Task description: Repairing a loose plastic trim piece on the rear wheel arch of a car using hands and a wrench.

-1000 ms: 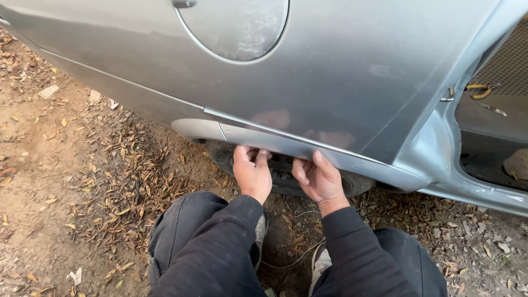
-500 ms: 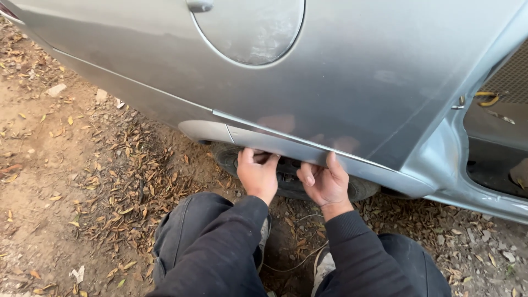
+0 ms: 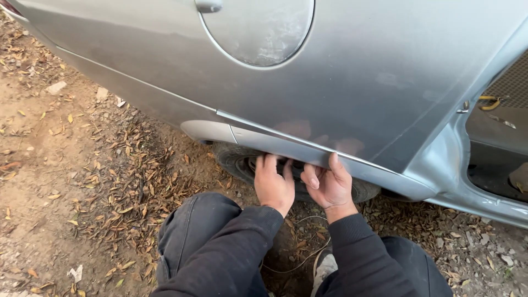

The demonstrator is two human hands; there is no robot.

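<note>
Head view. The person crouches beside the rear quarter of a silver car (image 3: 385, 82). Both hands are at the lower edge of the wheel arch trim (image 3: 286, 146), a silver strip that runs along the arch lip above the tyre (image 3: 236, 162).

The left hand (image 3: 273, 184) reaches up under the trim with its fingers curled out of sight behind the lip; how widely they are spread cannot be told. The right hand (image 3: 329, 184) is closed over the trim edge, thumb on the outer face and fingers hooked underneath, just beside the left hand.

Condition of the trim: it sits along the arch and follows the body line. At its rearward end, a lighter rounded end section (image 3: 206, 131) shows a visible seam against the main strip. Whether the clips behind are engaged or released is hidden.

Progress, as a judgement: work on the trim is at an early or middle stage. The strip is gripped at one point only, it has not come away from the panel, and the rest of its length appears untouched.

Surroundings: a round fuel filler flap (image 3: 258, 30) sits above, an open door aperture (image 3: 495, 143) lies to the right, and dry leaves (image 3: 121, 187) cover the dirt ground.
</note>
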